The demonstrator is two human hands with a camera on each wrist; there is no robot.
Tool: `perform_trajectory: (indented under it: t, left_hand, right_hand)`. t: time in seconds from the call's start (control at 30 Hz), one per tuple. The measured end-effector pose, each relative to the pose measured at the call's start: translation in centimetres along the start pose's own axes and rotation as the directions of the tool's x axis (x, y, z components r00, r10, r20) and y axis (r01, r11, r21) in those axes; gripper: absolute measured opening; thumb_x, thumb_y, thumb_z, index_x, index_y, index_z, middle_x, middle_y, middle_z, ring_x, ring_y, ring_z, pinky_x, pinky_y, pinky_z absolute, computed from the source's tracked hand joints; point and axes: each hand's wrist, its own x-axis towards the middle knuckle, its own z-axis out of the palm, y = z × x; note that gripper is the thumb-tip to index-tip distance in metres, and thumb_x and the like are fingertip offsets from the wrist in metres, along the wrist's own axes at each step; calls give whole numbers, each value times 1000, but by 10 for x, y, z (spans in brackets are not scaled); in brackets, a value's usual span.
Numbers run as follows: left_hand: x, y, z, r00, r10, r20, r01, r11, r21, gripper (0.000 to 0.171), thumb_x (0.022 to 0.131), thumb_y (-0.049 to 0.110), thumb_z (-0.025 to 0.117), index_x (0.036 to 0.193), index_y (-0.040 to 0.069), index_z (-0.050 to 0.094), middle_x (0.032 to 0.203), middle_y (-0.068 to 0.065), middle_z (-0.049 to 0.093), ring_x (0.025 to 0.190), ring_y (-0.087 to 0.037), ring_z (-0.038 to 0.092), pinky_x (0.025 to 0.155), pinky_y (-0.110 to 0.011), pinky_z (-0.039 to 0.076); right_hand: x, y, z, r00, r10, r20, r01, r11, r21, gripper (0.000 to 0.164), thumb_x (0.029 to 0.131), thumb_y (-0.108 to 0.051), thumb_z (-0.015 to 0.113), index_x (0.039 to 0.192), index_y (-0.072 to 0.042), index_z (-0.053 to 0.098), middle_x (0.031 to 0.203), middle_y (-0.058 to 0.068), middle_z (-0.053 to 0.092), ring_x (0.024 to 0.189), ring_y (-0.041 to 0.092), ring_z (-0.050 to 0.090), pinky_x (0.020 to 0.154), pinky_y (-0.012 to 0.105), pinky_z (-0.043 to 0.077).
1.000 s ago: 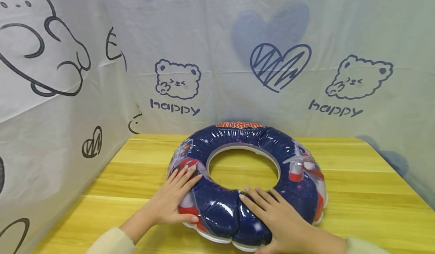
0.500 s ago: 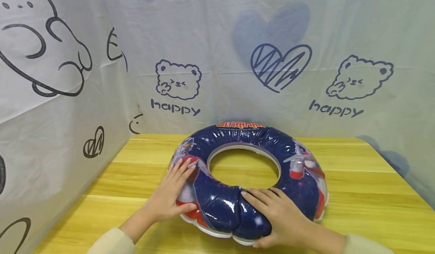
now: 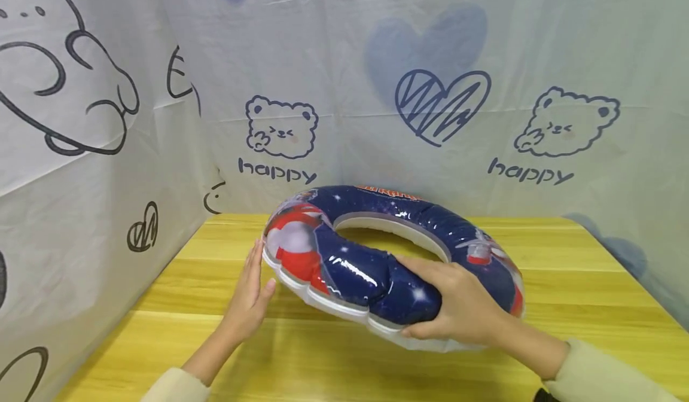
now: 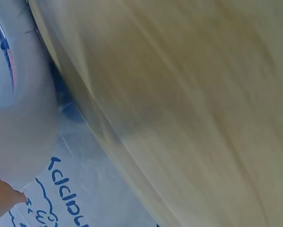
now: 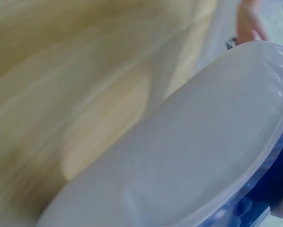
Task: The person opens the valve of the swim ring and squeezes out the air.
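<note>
An inflated swim ring (image 3: 355,276), dark blue on top with red and silver figures and a white underside, is tilted in the head view, its left and near side raised off the table. My right hand (image 3: 463,300) grips its near side, fingers over the top into the hole and thumb at the outer seam. At the ring's left edge, my left hand (image 3: 249,297) stands with straight fingers, the fingertips right at the white seam. The ring's pale underside (image 5: 179,132) fills much of the right wrist view. In the left wrist view, part of the underside (image 4: 23,137) shows beside a fingertip.
The ring is over a yellow wood-grain table (image 3: 177,330). A white cloth (image 3: 344,61) printed with bears, hearts and lettering hangs behind it, and another cloth wall (image 3: 107,198) closes the left side.
The swim ring's near and left side has risen from the table, so the ring now tilts. My left hand has slid from its top to its outer edge; the right hand has lifted with it.
</note>
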Motion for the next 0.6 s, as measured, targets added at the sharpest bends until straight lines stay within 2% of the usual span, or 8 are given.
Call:
perform_trajectory:
  t: [0.13, 0.23, 0.4, 0.5, 0.6]
  left_hand:
    - [-1, 3, 5, 996, -89, 31, 92, 991, -94, 64, 99, 24, 35, 146, -8, 4, 152, -30, 5, 138, -50, 7, 107, -66, 8]
    - [-1, 6, 12, 980, -177, 91, 190, 969, -158, 64, 101, 29, 29, 146, -7, 2, 152, -30, 2, 139, -49, 4, 108, -64, 6]
    - [3, 16, 30, 928, -280, 245, 337, 912, -233, 65, 102, 37, 19, 147, -4, -4, 153, -27, -4, 139, -48, -1, 109, -63, 2]
    - [9, 24, 41, 900, -298, 318, 388, 881, -271, 65, 101, 39, 15, 147, -2, -6, 153, -27, -5, 139, -48, -3, 109, -63, 0]
    - [14, 34, 54, 882, -296, 366, 418, 850, -320, 67, 101, 41, 14, 146, -3, -8, 153, -28, -6, 139, -48, -4, 108, -64, -1]
  right_hand:
    - [11, 2, -15, 994, 113, 12, -113, 987, 110, 89, 56, -43, 85, 133, -14, 51, 125, 9, 61, 101, 23, 63, 77, 39, 52]
    - [19, 3, -28, 981, 191, 23, -191, 962, 193, 87, 59, -35, 86, 136, -14, 48, 127, 15, 59, 98, 26, 63, 72, 35, 53]
    - [32, 7, -51, 942, 335, 34, -327, 885, 333, 82, 65, -25, 84, 137, -16, 47, 130, 18, 56, 99, 28, 60, 76, 34, 50]
    - [38, 11, -65, 918, 397, 19, -371, 839, 397, 76, 70, -21, 81, 137, -17, 47, 130, 15, 56, 103, 24, 57, 79, 33, 49]
    - [41, 15, -76, 891, 453, 1, -403, 792, 458, 70, 74, -18, 76, 137, -17, 47, 129, 15, 57, 99, 13, 57, 77, 24, 50]
